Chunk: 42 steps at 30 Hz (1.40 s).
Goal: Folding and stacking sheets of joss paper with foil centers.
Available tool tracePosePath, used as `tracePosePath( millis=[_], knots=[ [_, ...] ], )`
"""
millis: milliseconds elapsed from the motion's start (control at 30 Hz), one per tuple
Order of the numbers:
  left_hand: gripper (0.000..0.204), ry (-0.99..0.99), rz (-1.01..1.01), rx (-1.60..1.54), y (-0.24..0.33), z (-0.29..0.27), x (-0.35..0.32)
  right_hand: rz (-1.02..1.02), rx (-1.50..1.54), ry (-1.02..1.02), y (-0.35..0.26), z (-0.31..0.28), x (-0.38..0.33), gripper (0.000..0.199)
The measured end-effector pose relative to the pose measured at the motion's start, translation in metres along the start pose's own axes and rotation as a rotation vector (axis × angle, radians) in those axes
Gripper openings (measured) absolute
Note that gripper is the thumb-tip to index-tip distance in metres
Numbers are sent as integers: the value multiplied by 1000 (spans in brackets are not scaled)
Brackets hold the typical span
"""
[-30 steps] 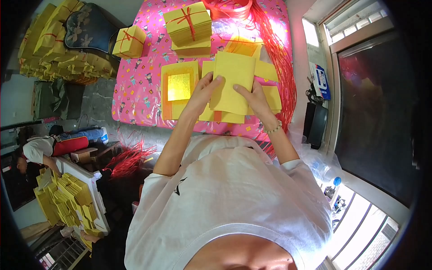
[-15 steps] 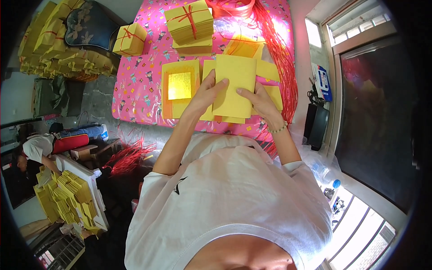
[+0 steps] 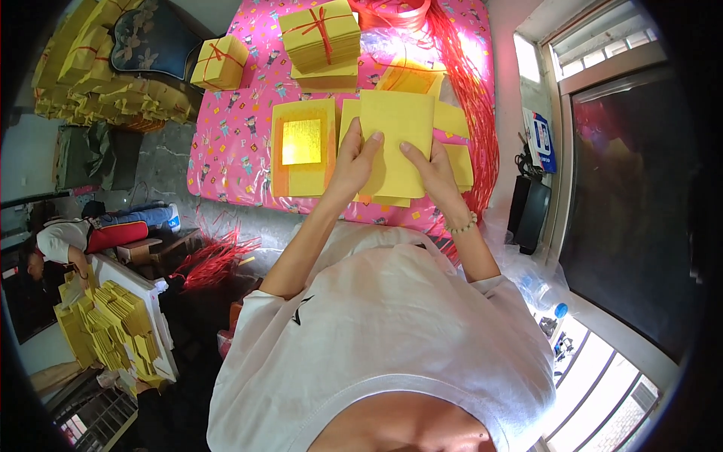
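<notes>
Both of my hands grip a sheaf of plain yellow paper (image 3: pixel 395 120) held over the table, thumbs on its upper face. My left hand (image 3: pixel 354 164) is closed on its left edge, and my right hand (image 3: pixel 437 175), below a beaded bracelet, is closed on the right edge. The fingers behind the paper are hidden. Just left of the sheaf lies a yellow paper stack with a gold foil square (image 3: pixel 301 142) and an orange border on top. More yellow sheets (image 3: pixel 458 164) lie partly covered beneath and to the right of my hands.
A pink patterned cloth (image 3: pixel 233 151) covers the table. Yellow bundles tied with red string (image 3: pixel 320 34) stand at the back. Long red strands (image 3: pixel 482 128) hang along the right side. At the far left, another person (image 3: pixel 64 241) sits by a white table of yellow paper stacks (image 3: pixel 117 324).
My hands and the sheaf have shifted slightly, with the right thumb a little higher on the paper. The grip stays on both edges.
</notes>
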<state>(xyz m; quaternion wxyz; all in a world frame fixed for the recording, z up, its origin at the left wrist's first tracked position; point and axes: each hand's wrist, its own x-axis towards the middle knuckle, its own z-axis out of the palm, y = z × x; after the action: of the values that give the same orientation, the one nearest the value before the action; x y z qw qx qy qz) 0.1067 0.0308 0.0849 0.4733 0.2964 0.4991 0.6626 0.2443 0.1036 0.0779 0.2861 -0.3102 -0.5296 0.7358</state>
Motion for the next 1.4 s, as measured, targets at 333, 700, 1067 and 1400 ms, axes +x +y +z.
tracePosePath(
  millis=[333,700,1067,1400],
  knots=[
    [30,22,-198,-67,-10,-13,17,90,-13,54,2,-3,18,40],
    [26,57,-166,24,-10,-2,15,-7,1,74,3,-1,14,35],
    [25,40,232,58,1,12,-5,-112,60,39,-9,-3,4,31],
    [27,11,186,71,-10,4,-7,-109,29,112,-20,-6,10,22]
  ],
)
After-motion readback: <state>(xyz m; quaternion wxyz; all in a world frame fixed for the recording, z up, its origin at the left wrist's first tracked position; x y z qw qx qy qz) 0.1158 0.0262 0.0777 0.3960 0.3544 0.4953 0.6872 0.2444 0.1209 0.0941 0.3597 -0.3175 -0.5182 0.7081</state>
